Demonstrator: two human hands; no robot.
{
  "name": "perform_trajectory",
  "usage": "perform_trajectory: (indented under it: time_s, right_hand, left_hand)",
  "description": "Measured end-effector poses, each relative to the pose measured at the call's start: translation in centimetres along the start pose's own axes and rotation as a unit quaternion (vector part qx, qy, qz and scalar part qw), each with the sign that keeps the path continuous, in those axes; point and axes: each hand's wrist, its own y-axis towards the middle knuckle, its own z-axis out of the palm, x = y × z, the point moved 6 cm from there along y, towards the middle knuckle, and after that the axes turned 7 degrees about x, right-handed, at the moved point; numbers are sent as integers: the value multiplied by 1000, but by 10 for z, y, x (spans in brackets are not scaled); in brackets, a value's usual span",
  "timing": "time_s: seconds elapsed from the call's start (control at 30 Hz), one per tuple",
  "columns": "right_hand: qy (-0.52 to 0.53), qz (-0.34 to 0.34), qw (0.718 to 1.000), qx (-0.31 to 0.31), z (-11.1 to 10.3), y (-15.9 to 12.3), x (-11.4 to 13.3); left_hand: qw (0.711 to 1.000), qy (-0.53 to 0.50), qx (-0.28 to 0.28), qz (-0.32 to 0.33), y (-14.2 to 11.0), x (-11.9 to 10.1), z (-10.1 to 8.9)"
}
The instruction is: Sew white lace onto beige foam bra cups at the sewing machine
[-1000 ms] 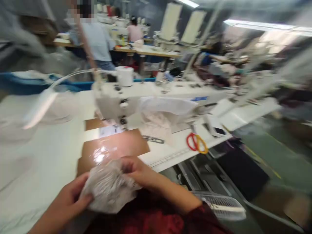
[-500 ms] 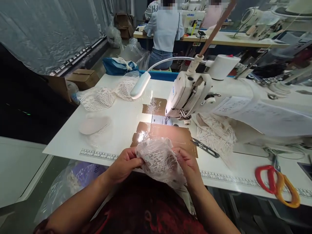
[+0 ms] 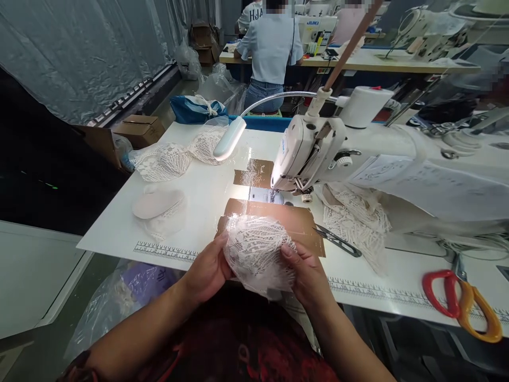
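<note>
A white lace bra cup [image 3: 258,249] with sheer edges is held between my two hands, over the front edge of the sewing table. My left hand [image 3: 210,268] grips its left edge, with the fingers partly hidden beneath the lace. On the right side my right hand [image 3: 308,270] pinches the lace with the thumb on top. Just beyond the cup lies a brown taped sheet [image 3: 294,217] in front of the sewing machine [image 3: 306,148]. Thread snips [image 3: 338,241] rest at the sheet's right side.
More lace cups [image 3: 163,161] lie at the table's back left, and a beige pad [image 3: 158,204] sits nearer. Lace fabric [image 3: 353,215] is heaped right of the needle. Red-and-orange-handled scissors [image 3: 461,297] lie at the right front edge. A lamp [image 3: 230,139] hangs over the table. A person [image 3: 271,53] sits beyond.
The lace cup has turned and been raised slightly, showing its domed lace face more fully. My right thumb has shifted onto the lace, and my left fingers have slid under its edge.
</note>
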Motion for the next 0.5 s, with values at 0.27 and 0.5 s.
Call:
perform_trajectory:
  time_s: [0.27, 0.5]
  right_hand:
    - [-19, -30, 999, -11, 3, -3, 5]
    - [72, -43, 991, -101, -11, -5, 19]
  left_hand:
    - [989, 81, 99, -71, 0, 22, 27]
    - [991, 104, 13, -85, -5, 27, -4]
